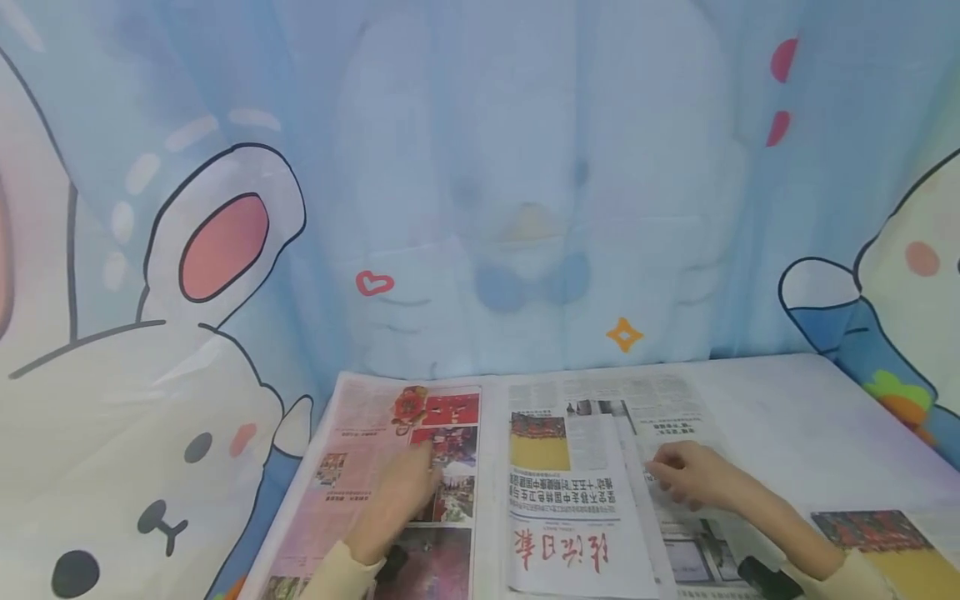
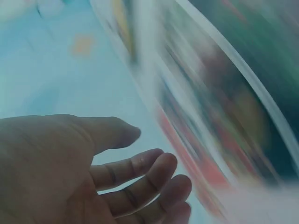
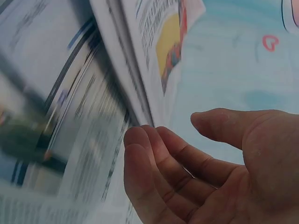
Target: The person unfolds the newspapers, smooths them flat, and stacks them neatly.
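Observation:
A folded newspaper [image 1: 562, 500] with a yellow picture and large red characters lies on top of an opened newspaper [image 1: 442, 537] spread across the table. My left hand [image 1: 405, 492] is over the colour photos of the spread sheet, left of the folded one. In the left wrist view its fingers [image 2: 135, 186] are loosely bent, thumb apart, holding nothing. My right hand [image 1: 697, 475] is by the right edge of the folded newspaper. Bent, relaxed fingers [image 3: 159, 172] with a gap to the thumb show in the right wrist view, the newspaper's layered edge [image 3: 126, 65] just beyond the fingertips.
Another newspaper [image 1: 892, 550] with a similar yellow picture lies at the table's right front. The white table surface [image 1: 780, 433] shows at the right. Behind stands a light blue curtain [image 1: 525, 167] with cartoon animals, reaching round both sides.

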`<state>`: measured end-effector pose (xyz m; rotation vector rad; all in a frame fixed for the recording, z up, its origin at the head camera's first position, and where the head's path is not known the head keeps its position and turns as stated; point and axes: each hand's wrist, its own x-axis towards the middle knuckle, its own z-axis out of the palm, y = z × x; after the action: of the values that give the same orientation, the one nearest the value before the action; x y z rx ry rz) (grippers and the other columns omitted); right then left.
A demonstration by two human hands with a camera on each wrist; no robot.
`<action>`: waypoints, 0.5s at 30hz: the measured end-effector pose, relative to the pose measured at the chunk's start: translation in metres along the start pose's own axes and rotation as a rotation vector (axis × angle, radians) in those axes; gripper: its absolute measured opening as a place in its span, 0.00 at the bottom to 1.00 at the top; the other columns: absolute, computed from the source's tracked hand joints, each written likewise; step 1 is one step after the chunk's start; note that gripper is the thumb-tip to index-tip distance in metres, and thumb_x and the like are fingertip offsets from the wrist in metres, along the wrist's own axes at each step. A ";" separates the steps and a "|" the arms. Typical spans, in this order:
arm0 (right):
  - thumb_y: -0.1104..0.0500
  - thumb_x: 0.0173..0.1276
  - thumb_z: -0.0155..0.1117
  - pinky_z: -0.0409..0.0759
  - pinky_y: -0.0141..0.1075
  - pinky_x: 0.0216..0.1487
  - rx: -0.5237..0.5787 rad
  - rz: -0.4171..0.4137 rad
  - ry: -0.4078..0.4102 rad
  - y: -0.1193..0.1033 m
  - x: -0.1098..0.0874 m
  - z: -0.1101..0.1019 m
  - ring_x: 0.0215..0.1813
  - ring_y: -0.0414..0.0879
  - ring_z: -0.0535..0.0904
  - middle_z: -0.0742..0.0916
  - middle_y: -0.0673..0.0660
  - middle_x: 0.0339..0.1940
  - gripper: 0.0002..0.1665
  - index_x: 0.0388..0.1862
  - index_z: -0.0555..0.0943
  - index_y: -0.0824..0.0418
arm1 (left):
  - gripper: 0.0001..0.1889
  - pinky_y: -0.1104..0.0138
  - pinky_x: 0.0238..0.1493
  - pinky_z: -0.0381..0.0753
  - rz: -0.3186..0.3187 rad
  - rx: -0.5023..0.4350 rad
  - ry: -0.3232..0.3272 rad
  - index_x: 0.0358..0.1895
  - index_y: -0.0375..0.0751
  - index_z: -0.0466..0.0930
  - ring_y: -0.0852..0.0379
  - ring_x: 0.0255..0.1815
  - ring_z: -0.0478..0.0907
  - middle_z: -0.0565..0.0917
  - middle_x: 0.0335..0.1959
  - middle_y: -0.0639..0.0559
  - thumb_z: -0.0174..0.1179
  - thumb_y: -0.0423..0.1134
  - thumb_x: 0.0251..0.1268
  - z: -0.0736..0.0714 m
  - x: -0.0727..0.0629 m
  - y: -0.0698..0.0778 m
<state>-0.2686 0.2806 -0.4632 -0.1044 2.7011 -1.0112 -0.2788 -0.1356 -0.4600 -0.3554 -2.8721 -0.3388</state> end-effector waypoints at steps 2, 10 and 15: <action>0.52 0.76 0.58 0.82 0.40 0.33 0.001 0.007 0.004 0.007 -0.002 -0.003 0.34 0.45 0.81 0.85 0.54 0.34 0.15 0.42 0.82 0.63 | 0.08 0.61 0.27 0.79 0.081 0.020 -0.025 0.40 0.38 0.80 0.52 0.28 0.80 0.82 0.28 0.48 0.62 0.40 0.67 0.006 0.005 0.034; 0.51 0.75 0.59 0.78 0.39 0.30 0.001 -0.020 -0.007 0.019 -0.009 0.001 0.32 0.46 0.78 0.83 0.53 0.29 0.14 0.40 0.81 0.61 | 0.12 0.71 0.30 0.76 0.377 0.101 -0.099 0.49 0.48 0.82 0.62 0.31 0.79 0.84 0.35 0.56 0.60 0.50 0.71 0.046 0.012 0.144; 0.52 0.75 0.59 0.78 0.37 0.31 -0.009 -0.009 -0.001 0.017 -0.014 0.010 0.30 0.45 0.79 0.84 0.52 0.28 0.13 0.39 0.83 0.60 | 0.18 0.70 0.28 0.75 0.433 0.145 -0.156 0.52 0.53 0.81 0.63 0.32 0.78 0.84 0.36 0.58 0.57 0.58 0.71 0.069 0.010 0.187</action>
<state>-0.2525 0.2895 -0.4785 -0.1185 2.7074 -1.0012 -0.2523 0.0604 -0.4854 -0.9897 -2.8369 -0.0245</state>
